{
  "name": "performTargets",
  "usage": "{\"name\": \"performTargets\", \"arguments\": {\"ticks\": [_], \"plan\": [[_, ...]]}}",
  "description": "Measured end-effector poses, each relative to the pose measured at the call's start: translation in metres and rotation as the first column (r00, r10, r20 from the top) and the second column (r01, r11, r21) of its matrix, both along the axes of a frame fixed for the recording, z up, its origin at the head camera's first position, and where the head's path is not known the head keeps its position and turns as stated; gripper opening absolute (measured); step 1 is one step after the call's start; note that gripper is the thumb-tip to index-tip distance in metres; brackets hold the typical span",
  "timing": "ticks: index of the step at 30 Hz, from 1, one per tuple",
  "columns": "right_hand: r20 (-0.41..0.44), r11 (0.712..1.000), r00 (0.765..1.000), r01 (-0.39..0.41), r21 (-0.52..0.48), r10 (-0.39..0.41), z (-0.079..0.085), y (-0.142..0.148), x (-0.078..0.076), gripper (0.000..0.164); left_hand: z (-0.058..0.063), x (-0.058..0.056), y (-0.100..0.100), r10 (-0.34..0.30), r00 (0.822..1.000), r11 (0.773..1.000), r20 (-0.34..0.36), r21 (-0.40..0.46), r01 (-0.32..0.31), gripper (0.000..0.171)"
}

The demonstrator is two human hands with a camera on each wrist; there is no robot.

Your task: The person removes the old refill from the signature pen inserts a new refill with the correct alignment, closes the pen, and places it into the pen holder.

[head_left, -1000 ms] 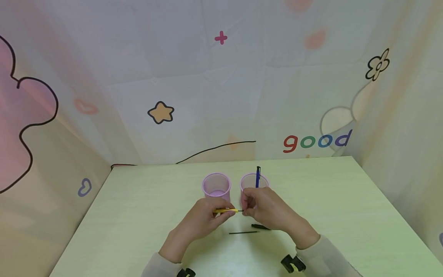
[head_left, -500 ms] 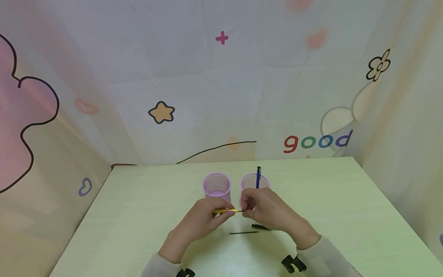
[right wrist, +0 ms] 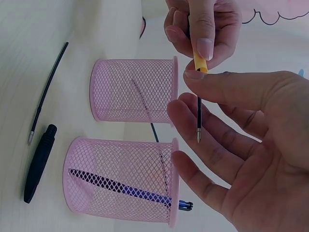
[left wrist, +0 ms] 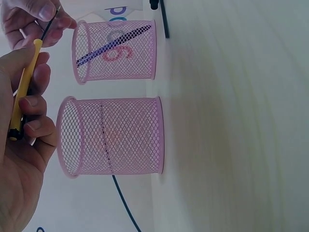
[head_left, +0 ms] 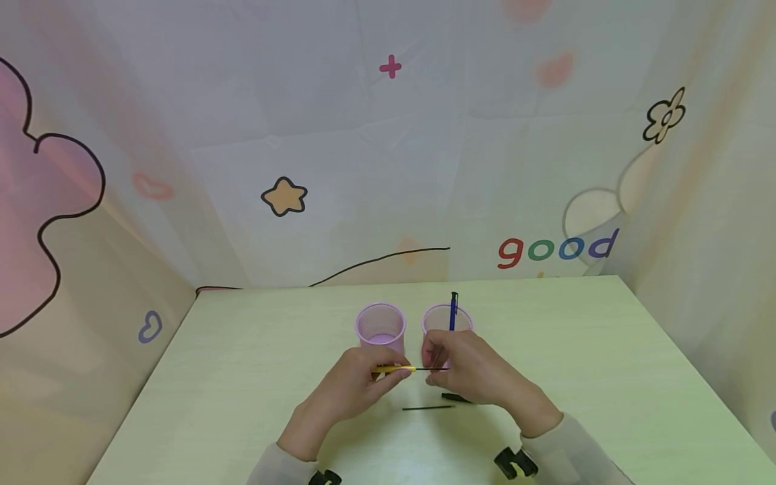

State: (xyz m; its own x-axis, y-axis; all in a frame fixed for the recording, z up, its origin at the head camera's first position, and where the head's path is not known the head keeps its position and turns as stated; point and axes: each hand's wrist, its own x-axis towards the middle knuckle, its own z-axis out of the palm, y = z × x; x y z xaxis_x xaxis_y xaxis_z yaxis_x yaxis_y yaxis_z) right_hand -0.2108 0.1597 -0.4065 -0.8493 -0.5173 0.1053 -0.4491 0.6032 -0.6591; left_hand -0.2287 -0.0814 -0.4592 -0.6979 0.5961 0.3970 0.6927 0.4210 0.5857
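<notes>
My left hand [head_left: 358, 380] grips a yellow pen barrel [left wrist: 26, 87], its black end toward the palm. From the barrel's other end a dark pen refill [right wrist: 199, 113] sticks out, its metal tip bare. My right hand [head_left: 475, 364] is at the refill, thumb on one side and fingers on the other. In the head view, thumb and fingertips stand apart with the refill running between them. Below the hands on the table lie a second dark refill [right wrist: 48, 92] and a black pen part [right wrist: 39, 164], partly covered by the right hand in the head view.
Two pink mesh pen cups stand behind the hands. The left cup [head_left: 380, 327] shows no pen inside; a blue pen [head_left: 453, 311] leans in the right cup [right wrist: 120, 181]. A patterned curtain [head_left: 388, 168] hangs behind the pale table [head_left: 242, 350].
My right thumb and fingertips have parted from their pinch on the refill's end, and more of the refill shows. The left hand stays still with the barrel.
</notes>
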Motion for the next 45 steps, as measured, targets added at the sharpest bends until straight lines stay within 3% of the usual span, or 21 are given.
{"name": "performTargets", "arguments": {"ticks": [11, 20, 36, 45], "plan": [[-0.019, 0.999, 0.999, 0.041, 0.028, -0.040, 0.001, 0.006, 0.000, 0.027, 0.000, 0.000, -0.002, 0.017, 1.000, 1.000, 0.005, -0.012, -0.017, 0.006], [0.058, 0.991, 0.992, 0.106, 0.077, -0.111, -0.001, 0.016, 0.003, 0.035, -0.001, 0.000, -0.002, 0.029, 0.999, 0.999, 0.013, -0.017, -0.029, 0.008], [0.073, 0.991, 0.990, 0.113, 0.075, -0.119, -0.015, 0.033, 0.008, 0.016, -0.004, -0.001, -0.005, 0.038, 0.999, 0.999, -0.007, -0.021, -0.038, 0.008], [0.084, 0.982, 0.984, 0.144, 0.122, -0.155, -0.022, 0.038, 0.009, 0.014, -0.003, -0.001, -0.006, 0.034, 0.999, 0.999, -0.021, -0.016, -0.034, 0.008]]}}
